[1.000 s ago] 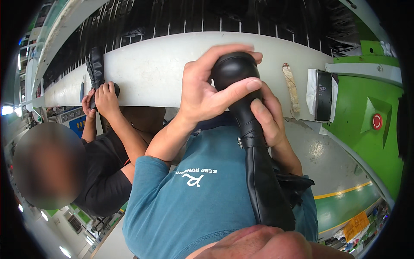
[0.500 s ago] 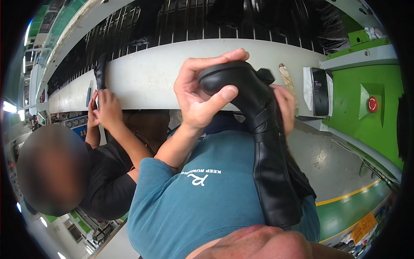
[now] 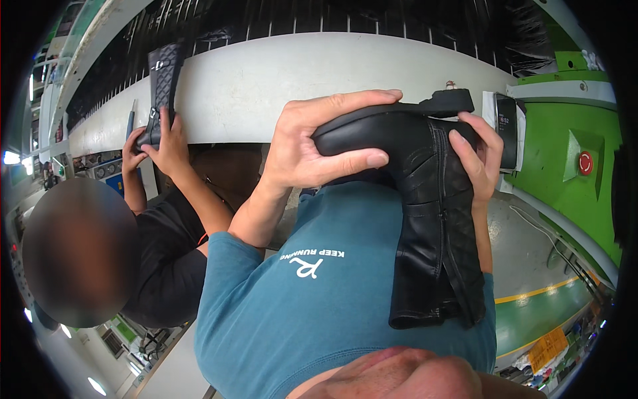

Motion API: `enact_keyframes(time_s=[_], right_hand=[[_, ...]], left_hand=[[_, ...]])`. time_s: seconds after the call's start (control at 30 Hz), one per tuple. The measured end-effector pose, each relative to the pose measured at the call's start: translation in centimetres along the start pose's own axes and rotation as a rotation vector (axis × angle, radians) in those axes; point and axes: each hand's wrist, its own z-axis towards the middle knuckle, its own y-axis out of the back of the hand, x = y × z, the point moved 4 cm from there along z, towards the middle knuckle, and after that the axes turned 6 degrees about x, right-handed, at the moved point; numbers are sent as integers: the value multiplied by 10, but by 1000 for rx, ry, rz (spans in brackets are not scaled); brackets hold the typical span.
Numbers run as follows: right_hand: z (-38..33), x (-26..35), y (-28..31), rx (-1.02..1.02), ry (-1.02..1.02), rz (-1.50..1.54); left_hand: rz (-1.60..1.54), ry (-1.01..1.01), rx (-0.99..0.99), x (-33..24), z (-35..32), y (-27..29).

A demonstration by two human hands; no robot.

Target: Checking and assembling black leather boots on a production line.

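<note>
Boot held up before the blue shirt, beside the near edge of the tabletop; toe left, sole facing far, shaft running toward the near side. Left hand grasps the toe, thumb on the upper, fingers over the sole. Right hand grasps the heel end from the right. A long run of tabletop lies between the left hand and the co-worker's hands. Room narrows at right: phone, then green machine with red button.

Tabletop white; dark rack with rods along its far side. Co-worker's hands grip a quilted boot; slim tool just left of it. Grey floor at right, yellow line crossing.

Versus 1.0 s ago: toe pointed far, now left; zip now in view. Tan strip, then fully visible, now mostly hidden behind the heel.
</note>
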Motion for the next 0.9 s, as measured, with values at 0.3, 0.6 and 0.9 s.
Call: enact_keyframes(time_s=[0.3, 0.6, 0.9], right_hand=[[51, 3, -6, 460, -320, 9], [45, -88, -36, 709, -916, 449], [38, 9, -80, 715, 156, -126]], left_hand=[[-354, 281, -206, 59, -35, -9], [83, 103, -175, 98, -85, -11], [470, -25, -340, 108, -96, -17]])
